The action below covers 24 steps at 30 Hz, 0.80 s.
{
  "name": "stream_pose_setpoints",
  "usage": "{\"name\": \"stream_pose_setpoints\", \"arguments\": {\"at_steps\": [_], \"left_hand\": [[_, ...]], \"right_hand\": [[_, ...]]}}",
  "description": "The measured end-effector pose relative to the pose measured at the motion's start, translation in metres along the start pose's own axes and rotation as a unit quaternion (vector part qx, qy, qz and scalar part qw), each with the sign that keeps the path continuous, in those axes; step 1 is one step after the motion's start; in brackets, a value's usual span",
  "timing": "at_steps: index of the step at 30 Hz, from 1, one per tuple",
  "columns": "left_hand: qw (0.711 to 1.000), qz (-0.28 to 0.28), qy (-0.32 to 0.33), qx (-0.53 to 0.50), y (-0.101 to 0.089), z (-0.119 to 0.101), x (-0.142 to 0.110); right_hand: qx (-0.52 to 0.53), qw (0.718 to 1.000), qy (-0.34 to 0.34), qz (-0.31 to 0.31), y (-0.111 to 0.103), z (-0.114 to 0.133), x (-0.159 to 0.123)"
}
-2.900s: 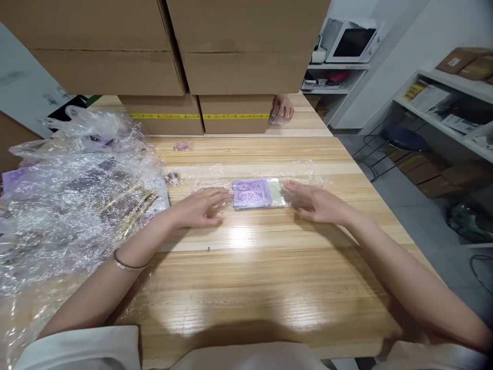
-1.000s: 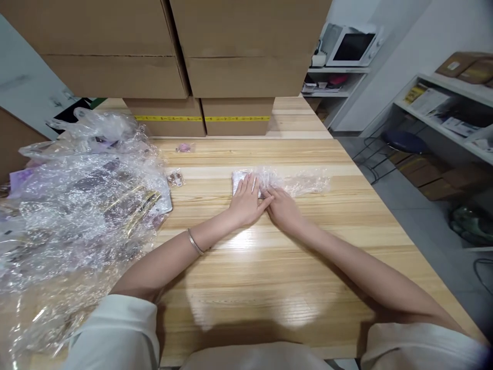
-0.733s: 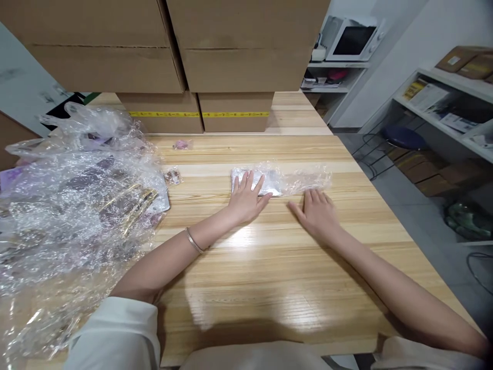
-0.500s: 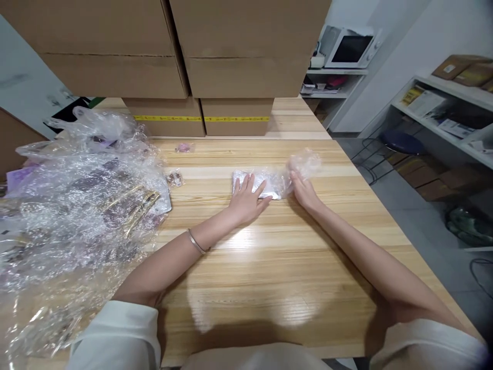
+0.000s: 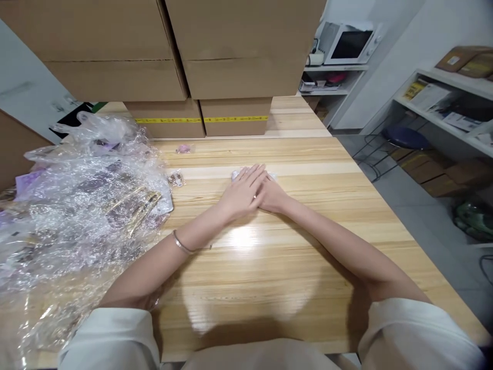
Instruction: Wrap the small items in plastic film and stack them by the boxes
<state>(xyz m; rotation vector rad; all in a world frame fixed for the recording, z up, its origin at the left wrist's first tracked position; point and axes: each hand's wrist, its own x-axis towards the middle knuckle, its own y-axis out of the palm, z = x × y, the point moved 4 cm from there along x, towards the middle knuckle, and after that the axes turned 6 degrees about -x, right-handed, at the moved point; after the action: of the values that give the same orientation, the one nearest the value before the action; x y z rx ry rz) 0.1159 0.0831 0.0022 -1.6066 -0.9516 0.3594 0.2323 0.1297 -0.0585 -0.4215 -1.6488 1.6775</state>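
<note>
The left hand [image 5: 239, 196] lies flat, partly over the right hand [image 5: 272, 196], whose grip I can't tell. The shiny packet [image 5: 234, 175] is under them, its long way hidden.

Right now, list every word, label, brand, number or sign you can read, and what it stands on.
No text can be read.
Yellow tape on the lower boxes: marks too small to read.
White label on the carton at upper right: too small.
Yellow item at right: too blurred.
Packet under the left hand and right hand: mostly covered, nothing legible.
</note>
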Motion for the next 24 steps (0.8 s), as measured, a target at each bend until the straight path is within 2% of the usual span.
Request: {"name": "stream_pose_setpoints", "arguments": {"at_steps": [3, 6, 9, 12, 15, 18, 21, 23, 24], "left_hand": [[0.997, 0.066, -0.018, -0.019, 0.016, 0.029, -0.004], [0.995, 0.100, 0.001, -0.027, 0.023, 0.052, -0.022], [0.995, 0.095, 0.018, -0.038, 0.021, 0.067, -0.032], [0.996, 0.058, 0.017, -0.067, 0.015, 0.074, -0.024], [0.989, -0.006, -0.005, -0.149, 0.001, 0.073, -0.009], [0.970, -0.090, -0.066, -0.216, -0.020, 0.073, -0.004], [0.960, -0.168, -0.131, -0.184, -0.043, 0.085, -0.013], [0.958, -0.190, -0.162, -0.138, -0.055, 0.098, -0.024], [0.958, -0.194, -0.176, -0.116, -0.060, 0.106, -0.029]], "right_hand": [[0.008, 1.000, -0.016, 0.015, -0.011, -0.001, -0.012], [0.041, 0.997, -0.044, 0.038, -0.023, -0.017, -0.035], [0.078, 0.995, -0.040, 0.047, -0.032, -0.036, -0.057], [0.092, 0.996, -0.010, 0.012, -0.037, -0.041, -0.065], [0.109, 0.986, 0.114, -0.061, -0.036, -0.049, -0.060], [0.114, 0.946, 0.274, -0.134, -0.033, -0.076, -0.049], [0.098, 0.903, 0.377, -0.180, -0.036, -0.117, -0.030], [0.095, 0.885, 0.417, -0.185, -0.039, -0.144, -0.014], [0.095, 0.884, 0.420, -0.180, -0.041, -0.155, -0.003]]}}
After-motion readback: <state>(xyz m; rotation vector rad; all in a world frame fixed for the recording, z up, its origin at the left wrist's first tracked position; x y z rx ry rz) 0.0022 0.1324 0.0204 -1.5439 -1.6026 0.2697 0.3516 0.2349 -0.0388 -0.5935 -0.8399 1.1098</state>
